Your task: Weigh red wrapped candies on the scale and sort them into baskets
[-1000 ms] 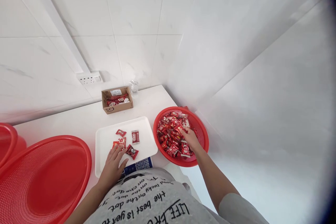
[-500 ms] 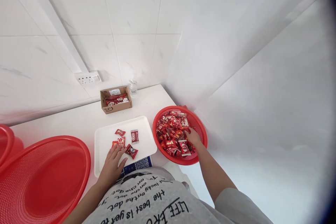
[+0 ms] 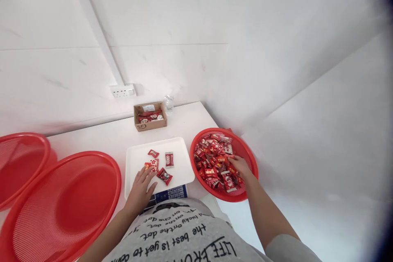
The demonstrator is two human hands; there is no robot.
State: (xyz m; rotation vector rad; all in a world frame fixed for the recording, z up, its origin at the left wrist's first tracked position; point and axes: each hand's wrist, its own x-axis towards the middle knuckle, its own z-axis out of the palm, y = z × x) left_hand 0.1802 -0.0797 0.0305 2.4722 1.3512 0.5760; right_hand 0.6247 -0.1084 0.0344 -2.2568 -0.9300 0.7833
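Several wrapped candies lie on a white tray, among them a dark red one [image 3: 169,159], a black and red one [image 3: 165,176] and a small red one [image 3: 153,153]. My left hand [image 3: 141,186] rests at the left of the tray [image 3: 181,147], fingers spread, fingertips by a red and white packet [image 3: 154,165]. To the right, a red mesh basket [image 3: 250,159] holds a heap of red wrapped candies [image 3: 210,172]. My right hand [image 3: 241,166] reaches into it, fingers pinched at a red wrapped candy; the fingertips show only partly.
The tray sits on a scale with a blue keypad [image 3: 176,192]. Behind it stand a cardboard box [image 3: 150,125] of red packets and a clear plastic cup [image 3: 168,104]. Two red baskets [image 3: 112,172] are at the left. A wall with a socket [image 3: 123,90] rises behind the table.
The view has turned left, so everything appears shifted to the right. My right hand stays in the candy basket with its fingers among the packets. My left hand remains over the tray.
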